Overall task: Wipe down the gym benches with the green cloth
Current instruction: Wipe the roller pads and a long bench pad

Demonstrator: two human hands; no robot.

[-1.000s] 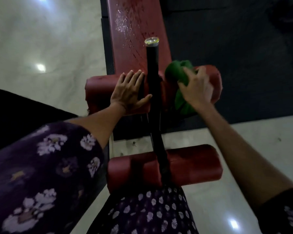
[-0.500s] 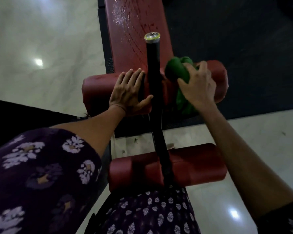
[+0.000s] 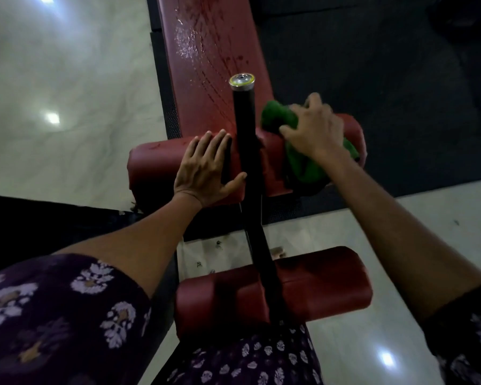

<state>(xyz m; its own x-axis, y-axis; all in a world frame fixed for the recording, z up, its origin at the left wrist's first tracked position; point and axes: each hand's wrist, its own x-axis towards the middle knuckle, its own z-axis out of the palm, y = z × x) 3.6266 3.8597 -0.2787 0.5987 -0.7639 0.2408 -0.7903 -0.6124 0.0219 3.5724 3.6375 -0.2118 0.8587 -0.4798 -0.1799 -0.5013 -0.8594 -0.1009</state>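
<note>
A red gym bench (image 3: 206, 65) runs away from me, its pad wet and streaked. A black post (image 3: 246, 140) with a shiny cap rises at its near end. An upper red roller pad (image 3: 153, 165) crosses the post. My left hand (image 3: 206, 168) lies flat on the roller's left half, fingers straight. My right hand (image 3: 314, 132) grips the green cloth (image 3: 278, 115) against the roller's right half; the cloth drapes over the roller and hangs below my wrist. A lower red roller pad (image 3: 317, 287) sits close to my body.
Pale marble floor (image 3: 67, 93) spreads to the left and at the near right. Black rubber matting (image 3: 386, 79) lies under and right of the bench. My patterned dark clothing (image 3: 53, 315) fills the lower left.
My right hand has slid the cloth a little further right along the upper roller. My left hand has stayed flat on the left half.
</note>
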